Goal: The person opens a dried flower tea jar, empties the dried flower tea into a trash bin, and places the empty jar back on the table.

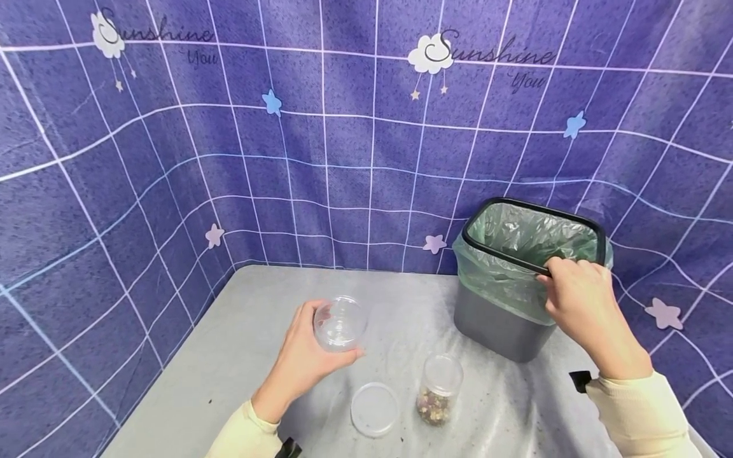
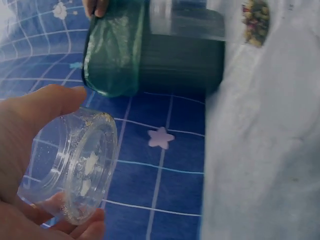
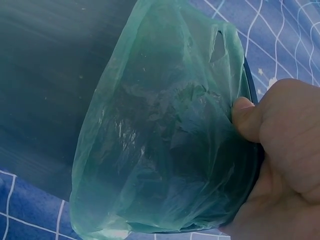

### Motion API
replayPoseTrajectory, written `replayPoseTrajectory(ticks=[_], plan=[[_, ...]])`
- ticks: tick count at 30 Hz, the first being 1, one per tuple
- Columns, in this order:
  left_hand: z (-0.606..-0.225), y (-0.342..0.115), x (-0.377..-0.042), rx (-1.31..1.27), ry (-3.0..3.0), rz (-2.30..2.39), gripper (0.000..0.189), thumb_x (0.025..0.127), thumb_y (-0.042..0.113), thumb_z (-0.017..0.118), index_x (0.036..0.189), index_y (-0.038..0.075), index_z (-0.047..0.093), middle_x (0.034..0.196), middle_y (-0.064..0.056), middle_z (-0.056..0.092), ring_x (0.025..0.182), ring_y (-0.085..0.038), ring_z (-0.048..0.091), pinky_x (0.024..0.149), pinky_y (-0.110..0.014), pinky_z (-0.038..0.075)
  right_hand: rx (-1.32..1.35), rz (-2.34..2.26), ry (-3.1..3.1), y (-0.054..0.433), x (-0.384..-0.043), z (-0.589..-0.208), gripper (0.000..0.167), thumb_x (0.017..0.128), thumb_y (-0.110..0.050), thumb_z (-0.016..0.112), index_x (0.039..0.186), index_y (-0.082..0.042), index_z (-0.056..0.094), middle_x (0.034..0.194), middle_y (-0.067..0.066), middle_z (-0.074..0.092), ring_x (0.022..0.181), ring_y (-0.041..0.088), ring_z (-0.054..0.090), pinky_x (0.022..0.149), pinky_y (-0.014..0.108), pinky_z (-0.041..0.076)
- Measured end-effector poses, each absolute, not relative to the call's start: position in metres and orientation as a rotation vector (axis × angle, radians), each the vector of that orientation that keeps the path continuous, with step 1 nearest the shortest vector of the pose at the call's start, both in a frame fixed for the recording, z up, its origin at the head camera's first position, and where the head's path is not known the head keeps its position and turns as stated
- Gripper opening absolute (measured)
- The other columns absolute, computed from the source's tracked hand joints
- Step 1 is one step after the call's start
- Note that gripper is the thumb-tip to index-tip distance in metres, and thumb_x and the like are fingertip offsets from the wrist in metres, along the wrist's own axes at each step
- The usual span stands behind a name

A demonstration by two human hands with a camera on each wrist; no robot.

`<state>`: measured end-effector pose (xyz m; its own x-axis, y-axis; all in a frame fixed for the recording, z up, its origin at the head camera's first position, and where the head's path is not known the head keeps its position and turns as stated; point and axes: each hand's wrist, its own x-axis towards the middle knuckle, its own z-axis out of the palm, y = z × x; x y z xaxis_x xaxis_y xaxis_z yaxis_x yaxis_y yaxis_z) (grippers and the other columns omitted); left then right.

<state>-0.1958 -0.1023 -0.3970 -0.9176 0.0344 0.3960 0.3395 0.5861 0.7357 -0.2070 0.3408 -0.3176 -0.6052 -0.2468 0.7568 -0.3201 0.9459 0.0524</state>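
My left hand [image 1: 306, 353] grips a clear plastic jar [image 1: 341, 324] around its side, above the table. In the left wrist view the jar [image 2: 92, 165] is tilted, and bits of residue cling to its rim. At the right, my right hand [image 1: 581, 302] holds the black rim of a grey trash bin [image 1: 498, 324]. A green bag [image 3: 165, 120] lines the bin and folds over its outside, as the right wrist view shows. My thumb presses on the bag near the rim; the fingertips on the far side are hidden.
A second clear jar [image 1: 438, 391], with dried flowers at its bottom, stands on the grey table [image 1: 229, 356] in front of the bin. Beside it lies a round translucent lid [image 1: 375, 409]. A purple gridded curtain [image 1: 355, 159] hangs behind and at both sides.
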Motion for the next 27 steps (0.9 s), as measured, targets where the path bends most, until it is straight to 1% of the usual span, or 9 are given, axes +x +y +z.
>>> replayPoseTrajectory(ticks=[4, 7, 11, 16, 23, 27], plan=[[-0.409, -0.108, -0.193, -0.292, -2.499, -1.216, 0.099, 0.056, 0.044, 0.099, 0.137, 0.012, 0.053, 0.132, -0.006, 0.058, 0.120, -0.026, 0.056, 0.101, -0.047, 0.047, 0.388, 0.114, -2.263, 0.339, -0.207, -0.316, 0.012, 0.084, -0.004, 0.070, 0.082, -0.003, 0.058, 0.067, 0.012, 0.059, 0.061, 0.039, 0.051, 0.066, 0.057, 0.036], [-0.419, -0.110, -0.191, -0.285, -2.507, -1.212, 0.097, 0.056, 0.044, 0.099, 0.136, 0.012, 0.055, 0.128, -0.007, 0.061, 0.121, -0.027, 0.055, 0.100, -0.049, 0.047, 0.391, 0.113, -2.258, 0.338, -0.207, -0.316, 0.012, 0.084, -0.004, 0.070, 0.082, -0.003, 0.058, 0.066, 0.012, 0.059, 0.060, 0.038, 0.050, 0.064, 0.057, 0.035], [-0.434, -0.114, -0.189, -0.271, -2.542, -1.211, 0.095, 0.057, 0.044, 0.099, 0.135, 0.011, 0.056, 0.125, -0.009, 0.064, 0.119, -0.029, 0.057, 0.098, -0.051, 0.048, 0.384, 0.115, -2.264, 0.338, -0.206, -0.318, 0.013, 0.084, -0.004, 0.070, 0.081, -0.003, 0.057, 0.066, 0.012, 0.058, 0.060, 0.038, 0.050, 0.065, 0.056, 0.035], [-0.450, -0.117, -0.186, -0.258, -2.597, -1.211, 0.095, 0.056, 0.037, 0.099, 0.136, 0.010, 0.056, 0.127, -0.011, 0.065, 0.120, -0.030, 0.060, 0.101, -0.050, 0.048, 0.380, 0.123, -2.278, 0.338, -0.205, -0.321, 0.013, 0.085, -0.004, 0.069, 0.082, -0.004, 0.056, 0.066, 0.011, 0.057, 0.061, 0.037, 0.049, 0.065, 0.056, 0.034], [-0.462, -0.122, -0.181, -0.275, -2.645, -1.178, 0.093, 0.052, 0.026, 0.101, 0.132, 0.008, 0.057, 0.125, -0.014, 0.068, 0.116, -0.032, 0.065, 0.097, -0.050, 0.052, 0.390, 0.121, -2.273, 0.338, -0.205, -0.319, 0.013, 0.084, -0.004, 0.069, 0.082, -0.003, 0.057, 0.066, 0.012, 0.058, 0.060, 0.039, 0.051, 0.064, 0.057, 0.035], [-0.467, -0.126, -0.177, -0.276, -2.702, -1.160, 0.093, 0.050, 0.023, 0.101, 0.130, 0.006, 0.057, 0.124, -0.015, 0.069, 0.114, -0.033, 0.066, 0.097, -0.050, 0.052, 0.389, 0.126, -2.272, 0.338, -0.205, -0.318, 0.012, 0.084, -0.003, 0.069, 0.083, -0.003, 0.058, 0.067, 0.013, 0.059, 0.061, 0.040, 0.051, 0.065, 0.057, 0.035]])
